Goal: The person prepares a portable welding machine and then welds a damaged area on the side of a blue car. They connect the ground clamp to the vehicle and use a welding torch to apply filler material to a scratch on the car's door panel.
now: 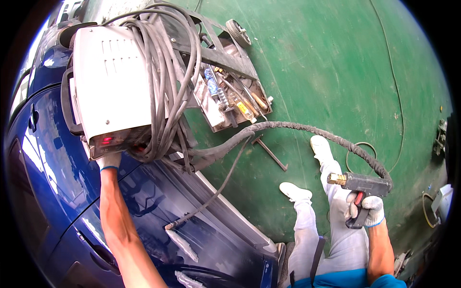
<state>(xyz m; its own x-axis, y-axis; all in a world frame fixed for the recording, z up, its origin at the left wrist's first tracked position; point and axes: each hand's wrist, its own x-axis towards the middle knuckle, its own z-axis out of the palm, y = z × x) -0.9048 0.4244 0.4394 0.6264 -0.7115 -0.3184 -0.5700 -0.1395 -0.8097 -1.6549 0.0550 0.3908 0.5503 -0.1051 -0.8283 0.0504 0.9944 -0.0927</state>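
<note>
My right hand [371, 209], in a white knit glove, is wrapped round the pistol grip of a black welding gun [361, 183] with a brass nozzle and a red trigger. From the gun's rear a thick sleeved cable [307, 128] runs to a white box-shaped machine [113, 79]. My left hand [108, 160], gloved too, is at the lower front edge of this machine, beside a dark panel [117, 140] with lit red digits. The machine hides its fingers. Grey cables [165, 81] hang in loops over the machine's side.
A dark blue car [53, 139] stands at the left, with bare metal patches [201, 225] on its side. A wheeled cart [216, 53] carries a tray [220, 126] of hand tools. On the green floor lie a T-shaped metal bar [271, 153] and a thin cable [394, 81].
</note>
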